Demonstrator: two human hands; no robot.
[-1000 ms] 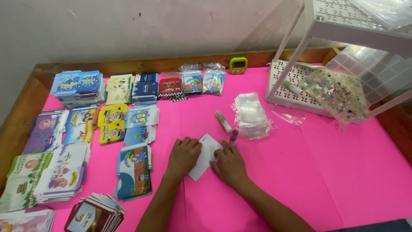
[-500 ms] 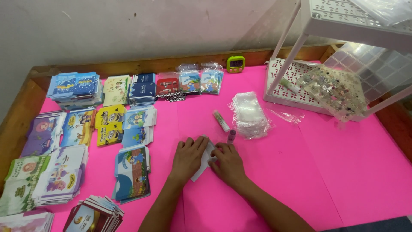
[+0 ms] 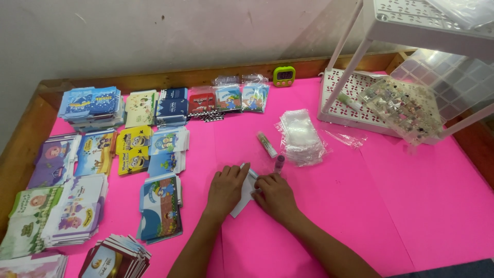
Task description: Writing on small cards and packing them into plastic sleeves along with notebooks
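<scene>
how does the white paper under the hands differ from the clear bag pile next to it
The white folded paper piece is opaque, single and pressed flat by the left hand and right hand. The stack of clear plastic bags is see-through, piled and untouched. Both lie on the pink table surface.

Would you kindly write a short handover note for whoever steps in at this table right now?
Left hand: flat on the white card, pressing it to the pink table.
Right hand: on the card's right edge; fingers bent.
Nearby: glue stick, its cap, stack of clear sleeves, printed card stacks to the left.
Done: the card lies partly folded between the hands.
Left: whether glue is on it cannot be seen.
</scene>
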